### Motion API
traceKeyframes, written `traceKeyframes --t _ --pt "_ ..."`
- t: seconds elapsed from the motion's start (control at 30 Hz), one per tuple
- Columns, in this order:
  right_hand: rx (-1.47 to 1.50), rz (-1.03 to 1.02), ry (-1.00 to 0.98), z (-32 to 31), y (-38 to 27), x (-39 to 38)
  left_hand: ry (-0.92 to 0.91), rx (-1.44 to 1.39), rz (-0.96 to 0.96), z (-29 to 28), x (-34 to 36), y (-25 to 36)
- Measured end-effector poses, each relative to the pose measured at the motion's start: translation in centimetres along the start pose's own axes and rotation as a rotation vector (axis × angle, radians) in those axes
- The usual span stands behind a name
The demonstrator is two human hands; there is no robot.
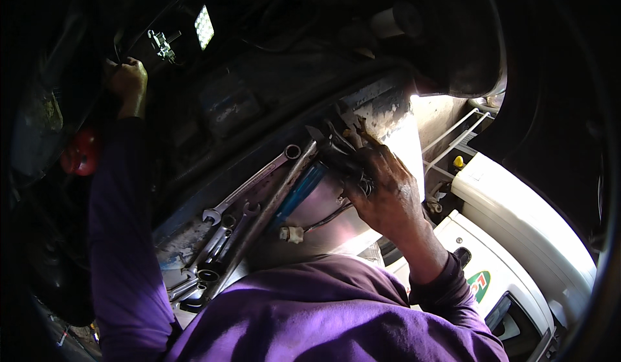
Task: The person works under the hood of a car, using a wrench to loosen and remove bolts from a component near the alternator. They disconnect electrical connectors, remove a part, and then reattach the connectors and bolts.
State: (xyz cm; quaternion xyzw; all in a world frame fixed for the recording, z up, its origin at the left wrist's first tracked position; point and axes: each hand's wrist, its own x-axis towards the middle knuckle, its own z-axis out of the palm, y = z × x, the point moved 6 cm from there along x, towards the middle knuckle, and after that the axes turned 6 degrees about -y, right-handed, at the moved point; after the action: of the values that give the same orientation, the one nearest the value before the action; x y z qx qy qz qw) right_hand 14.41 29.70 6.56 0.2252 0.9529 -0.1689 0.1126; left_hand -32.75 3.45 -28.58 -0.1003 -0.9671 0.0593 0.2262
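Note:
My left hand (129,80) is raised at the upper left, fingers curled by a thin dark wire, beside a small lit fitting (162,46); what it holds is unclear. My right hand (385,187) is closed over dark, plier-like tools (339,143) on the metal ledge; the exact thing gripped is hidden. Left of it lie a combination wrench (252,182), several more wrenches (212,255), a long steel bar (278,200) and a blue-handled tool (299,194). A pale connector on a cable (291,234) lies below them.
A red round part (81,152) sits beside my left forearm. A square LED light (204,27) shines at the top of the dark interior (272,71). At the right are white bars (449,132) and white body panels (511,200). My purple-clad body fills the lower edge.

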Motion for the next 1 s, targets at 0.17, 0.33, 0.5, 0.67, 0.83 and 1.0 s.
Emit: traceKeyframes --t 0.17,0.33,0.5,0.67,0.83,1.0 --pt "0.212 0.166 -0.113 0.6 2.1 0.7 0.013 -0.037 -0.018 -1.1 0.0 0.0" --pt "0.21 0.095 -0.16 -3.2 2.6 0.0 -0.044 -0.059 -0.056 -0.9 0.1 0.0" --pt "0.23 -0.147 -0.396 -1.2 -1.4 -2.8 -0.117 -0.052 -0.103 0.4 0.0 0.1" --pt "0.077 -0.214 -0.345 2.8 -4.5 -4.2 -0.021 -0.167 -0.086 0.3 0.1 -0.2" --pt "0.096 -0.198 -0.257 3.5 -4.3 -3.9 -0.086 0.109 0.034 0.1 -0.3 0.6" --pt "0.13 -0.288 -0.212 2.3 -3.5 -3.8 -0.03 -0.105 -0.097 -1.4 -0.4 0.3"
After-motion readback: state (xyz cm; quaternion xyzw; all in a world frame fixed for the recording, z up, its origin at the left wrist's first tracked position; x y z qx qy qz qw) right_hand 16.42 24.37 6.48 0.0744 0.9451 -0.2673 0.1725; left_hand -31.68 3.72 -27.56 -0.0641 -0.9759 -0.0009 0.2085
